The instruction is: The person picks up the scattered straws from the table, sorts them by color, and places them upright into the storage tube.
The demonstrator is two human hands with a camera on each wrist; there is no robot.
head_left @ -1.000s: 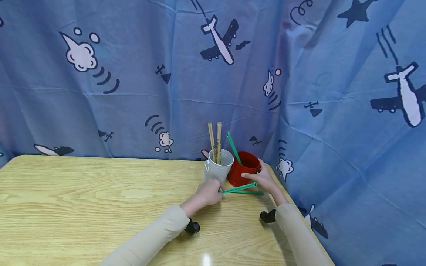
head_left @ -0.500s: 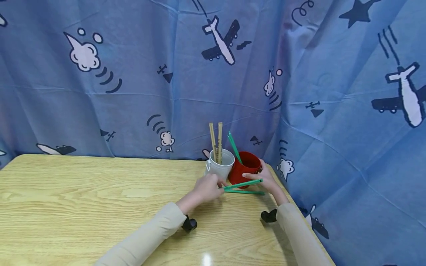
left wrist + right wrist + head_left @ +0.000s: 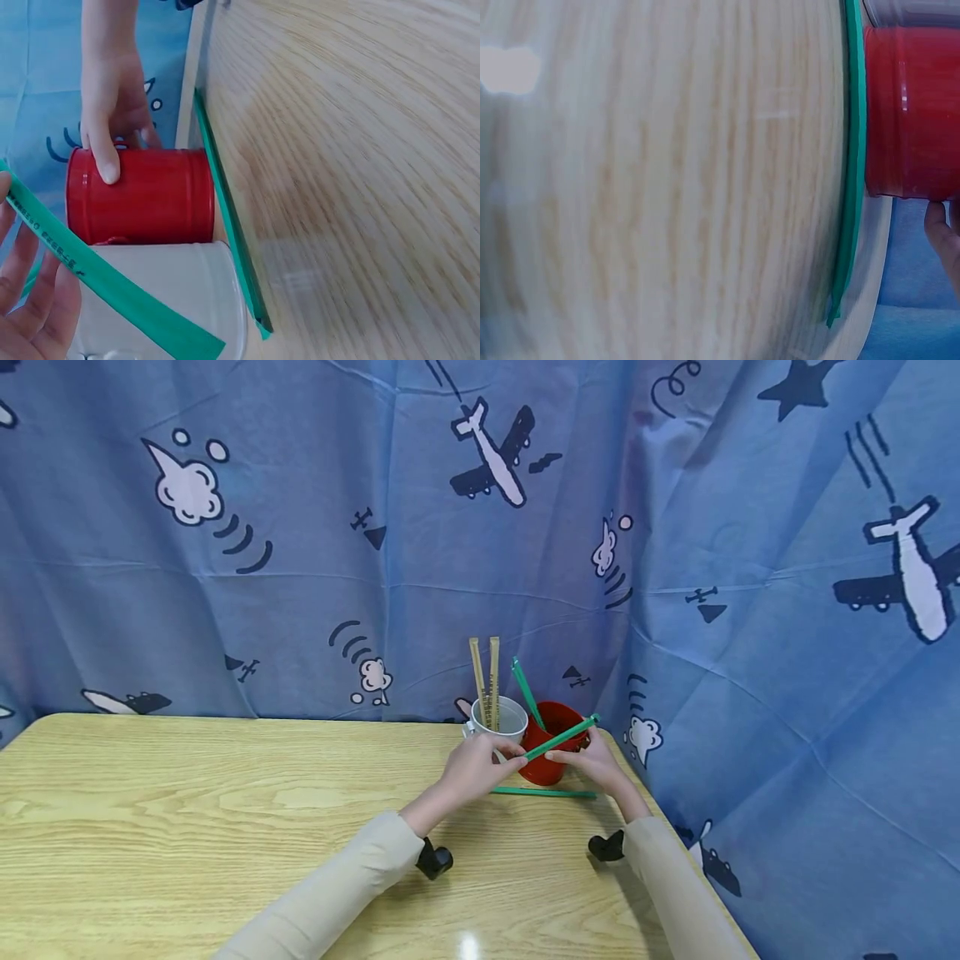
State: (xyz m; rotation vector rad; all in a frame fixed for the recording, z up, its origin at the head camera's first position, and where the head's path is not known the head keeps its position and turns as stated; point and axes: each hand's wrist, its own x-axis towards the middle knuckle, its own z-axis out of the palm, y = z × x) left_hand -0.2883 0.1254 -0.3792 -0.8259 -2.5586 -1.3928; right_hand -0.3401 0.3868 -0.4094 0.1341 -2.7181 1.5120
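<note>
My left hand (image 3: 476, 767) pinches one end of a green wrapped straw (image 3: 558, 739); dark print shows on it in the left wrist view. That straw slants up to the right, its far end by the right side of the red bucket's mouth. My right hand (image 3: 596, 760) holds the small red bucket (image 3: 542, 770) at its right side, thumb across the front; some fingers are hidden. One green straw (image 3: 528, 693) leans inside the red bucket. Another green wrapped straw (image 3: 236, 225) lies on the table along the foot of the buckets.
A white bucket (image 3: 512, 717) stands against the red one's left side, with tan wrapped straws (image 3: 493, 677) upright in it. The wooden table (image 3: 225, 827) ends close to the right arm. A blue patterned curtain (image 3: 300, 527) hangs behind and to the right.
My left hand has lifted the green straw from low over the table up to the red bucket's mouth and tilted it more steeply. The right hand has stayed on the bucket.
</note>
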